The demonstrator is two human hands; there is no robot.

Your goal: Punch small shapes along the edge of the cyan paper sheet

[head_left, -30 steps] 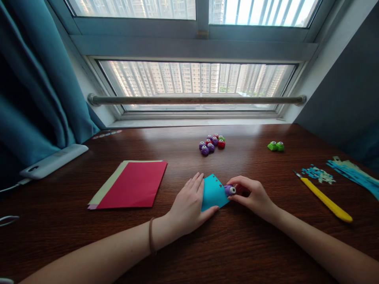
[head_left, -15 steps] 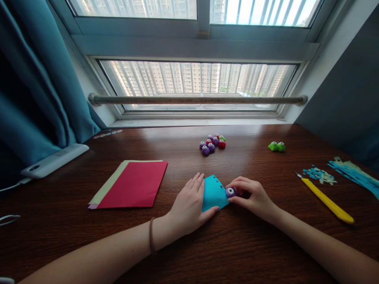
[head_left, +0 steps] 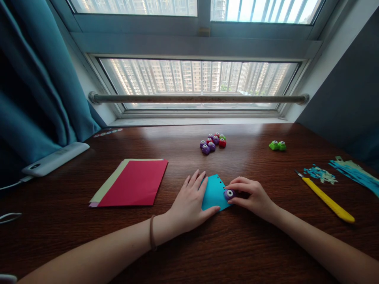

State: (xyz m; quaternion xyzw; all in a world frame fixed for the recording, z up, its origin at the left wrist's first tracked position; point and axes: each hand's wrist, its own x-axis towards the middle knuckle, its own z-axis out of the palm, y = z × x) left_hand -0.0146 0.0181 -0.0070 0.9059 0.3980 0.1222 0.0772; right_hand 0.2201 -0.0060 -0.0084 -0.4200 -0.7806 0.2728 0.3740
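Observation:
A folded piece of blue paper [head_left: 212, 193] lies on the brown table, with small holes along its upper right edge. My left hand [head_left: 192, 199] rests flat on the paper's left part, fingers stretched out and thumb along the lower edge. Between the thumb and fingers of my right hand [head_left: 251, 194] is a small purple craft punch [head_left: 229, 194] with a star mark on its white top. The punch sits at the paper's right edge. Whether the paper is inside its slot I cannot tell.
Several purple, red and green punches [head_left: 211, 146] stand behind the paper, two green ones [head_left: 277, 145] farther right. A yellow craft knife [head_left: 328, 200], paper bits [head_left: 319, 173] and blue strips [head_left: 353, 173] lie right. Left are stacked coloured sheets [head_left: 133, 185] and a white power strip [head_left: 56, 159].
The blue paper has turned slightly under my left hand, its top corner shifting right. The purple punch has moved a little to the left and down along the edge.

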